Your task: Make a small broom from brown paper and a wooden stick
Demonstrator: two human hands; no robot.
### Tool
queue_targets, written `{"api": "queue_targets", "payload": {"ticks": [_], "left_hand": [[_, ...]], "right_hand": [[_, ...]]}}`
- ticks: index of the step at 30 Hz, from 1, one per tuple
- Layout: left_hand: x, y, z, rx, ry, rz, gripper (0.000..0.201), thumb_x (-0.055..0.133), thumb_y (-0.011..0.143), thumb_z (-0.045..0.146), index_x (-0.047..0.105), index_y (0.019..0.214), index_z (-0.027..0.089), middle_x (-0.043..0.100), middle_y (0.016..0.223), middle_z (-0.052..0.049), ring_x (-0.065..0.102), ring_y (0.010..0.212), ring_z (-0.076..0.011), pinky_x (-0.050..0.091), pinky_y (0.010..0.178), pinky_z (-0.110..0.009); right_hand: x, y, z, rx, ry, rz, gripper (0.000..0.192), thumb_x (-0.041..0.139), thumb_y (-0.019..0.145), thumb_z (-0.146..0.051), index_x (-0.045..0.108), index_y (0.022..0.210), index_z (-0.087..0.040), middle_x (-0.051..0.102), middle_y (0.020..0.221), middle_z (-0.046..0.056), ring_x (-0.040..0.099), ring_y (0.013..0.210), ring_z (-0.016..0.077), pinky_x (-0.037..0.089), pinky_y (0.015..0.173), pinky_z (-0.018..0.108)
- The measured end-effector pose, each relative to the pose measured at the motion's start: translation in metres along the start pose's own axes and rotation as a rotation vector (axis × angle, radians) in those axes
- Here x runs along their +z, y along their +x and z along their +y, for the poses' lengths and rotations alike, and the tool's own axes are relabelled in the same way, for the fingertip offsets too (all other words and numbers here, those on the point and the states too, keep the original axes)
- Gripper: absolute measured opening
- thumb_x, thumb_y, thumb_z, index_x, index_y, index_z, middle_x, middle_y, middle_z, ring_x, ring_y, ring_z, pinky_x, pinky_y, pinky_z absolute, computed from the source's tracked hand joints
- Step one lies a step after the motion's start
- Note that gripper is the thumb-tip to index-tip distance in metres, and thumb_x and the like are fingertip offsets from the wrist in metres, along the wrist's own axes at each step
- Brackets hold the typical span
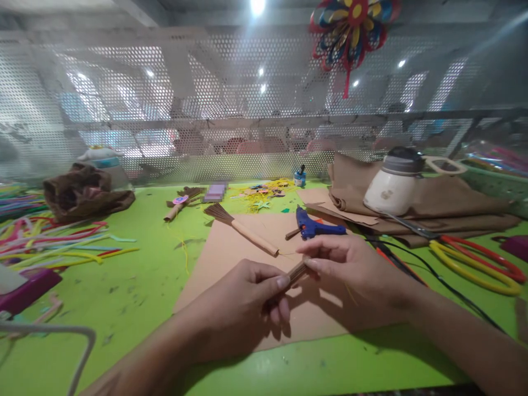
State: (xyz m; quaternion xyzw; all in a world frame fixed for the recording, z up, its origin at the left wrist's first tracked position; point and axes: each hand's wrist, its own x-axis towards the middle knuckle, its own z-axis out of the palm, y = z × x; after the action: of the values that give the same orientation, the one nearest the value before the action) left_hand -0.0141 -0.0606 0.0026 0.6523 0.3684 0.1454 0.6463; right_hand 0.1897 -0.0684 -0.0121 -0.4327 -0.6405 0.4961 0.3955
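Over the brown paper sheet [231, 275], my left hand [243, 308] and right hand [350, 269] pinch a thin brown stick bundle [297, 271] between them, short of the blue glue gun [315, 226] at the sheet's far edge.

I am seeing a thin brown stick bundle [297, 271] lying nearly level at the frame's centre, its ends pinched between both sets of my fingers [282, 282].
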Motion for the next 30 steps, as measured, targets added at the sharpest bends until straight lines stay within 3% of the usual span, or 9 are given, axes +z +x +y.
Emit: {"api": "queue_targets", "payload": {"ticks": [10, 17, 23, 30], "left_hand": [[-0.001, -0.001, 0.001, -0.021, -0.011, -0.023, 0.047, 0.041, 0.087, 0.045, 0.065, 0.065, 0.012, 0.064, 0.059, -0.005, 0.050, 0.053, -0.0114, 0.036, 0.057, -0.023], [0.001, 0.000, -0.007, -0.031, -0.200, -0.085, 0.045, 0.045, 0.085, 0.045, 0.064, 0.064, 0.010, 0.063, 0.059, -0.006, 0.048, 0.052, -0.0107, 0.035, 0.056, -0.023], [0.002, 0.003, -0.012, -0.057, -0.304, -0.120, 0.033, 0.048, 0.085, 0.042, 0.061, 0.082, 0.012, 0.066, 0.069, -0.009, 0.052, 0.052, -0.0110, 0.037, 0.053, -0.024], [0.003, 0.003, -0.015, -0.053, -0.324, -0.119, 0.028, 0.051, 0.084, 0.040, 0.057, 0.087, 0.012, 0.068, 0.074, -0.010, 0.056, 0.056, -0.0121, 0.039, 0.056, -0.025]], "right_hand": [[0.001, -0.001, -0.004, 0.015, -0.055, -0.005, 0.019, 0.055, 0.084, -0.028, 0.062, 0.096, -0.015, 0.055, 0.061, -0.002, 0.051, 0.057, 0.0084, 0.040, 0.053, 0.019], [0.001, -0.001, -0.002, -0.004, -0.062, -0.014, 0.022, 0.056, 0.084, -0.032, 0.064, 0.095, -0.014, 0.056, 0.063, -0.001, 0.053, 0.058, 0.0099, 0.041, 0.053, 0.021], [0.001, -0.001, 0.004, -0.026, -0.058, -0.012, 0.020, 0.055, 0.085, -0.030, 0.064, 0.095, -0.016, 0.055, 0.064, -0.001, 0.052, 0.059, 0.0093, 0.041, 0.054, 0.021], [0.002, -0.001, 0.004, 0.003, -0.034, -0.005, 0.022, 0.057, 0.083, -0.032, 0.063, 0.094, -0.015, 0.056, 0.063, -0.001, 0.052, 0.058, 0.0099, 0.042, 0.055, 0.022]]}}
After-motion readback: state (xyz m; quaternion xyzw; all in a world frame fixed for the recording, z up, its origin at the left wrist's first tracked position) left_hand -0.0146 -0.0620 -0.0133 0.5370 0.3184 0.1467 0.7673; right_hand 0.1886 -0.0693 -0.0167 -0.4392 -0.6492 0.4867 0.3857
